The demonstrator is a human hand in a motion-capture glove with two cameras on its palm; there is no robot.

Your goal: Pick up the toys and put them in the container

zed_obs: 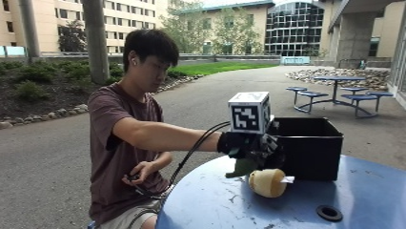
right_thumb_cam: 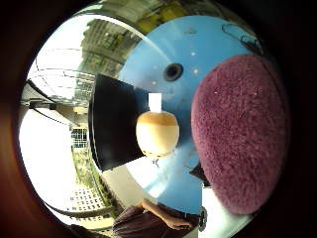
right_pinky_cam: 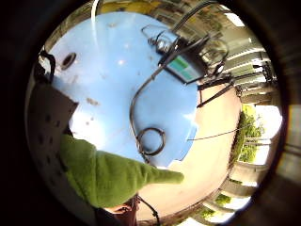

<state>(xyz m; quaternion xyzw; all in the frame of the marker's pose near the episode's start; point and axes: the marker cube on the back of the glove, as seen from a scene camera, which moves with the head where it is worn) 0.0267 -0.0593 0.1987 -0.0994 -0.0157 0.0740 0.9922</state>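
My gloved right hand (zed_obs: 249, 144) grips a plush toy above the blue table (zed_obs: 216, 205), just left of the black container (zed_obs: 312, 149). The toy's green part (zed_obs: 241, 167) hangs below the hand. That green part (right_pinky_cam: 108, 176) lies close to the palm in the little finger side view, and its maroon body (right_thumb_cam: 237, 134) bulks large in the thumb side view. A round tan toy (zed_obs: 268, 182) with a white tag lies on the table against the container's front wall. The thumb side view shows this tan toy (right_thumb_cam: 157, 133) beside the container (right_thumb_cam: 111, 121).
The round table has a small hole (zed_obs: 329, 213) near its front right. Black cables (right_pinky_cam: 150, 139) and a small device (right_pinky_cam: 183, 66) lie on the table's surface (right_pinky_cam: 113, 70). The person's bare left hand (zed_obs: 141, 172) holds cables below the table edge.
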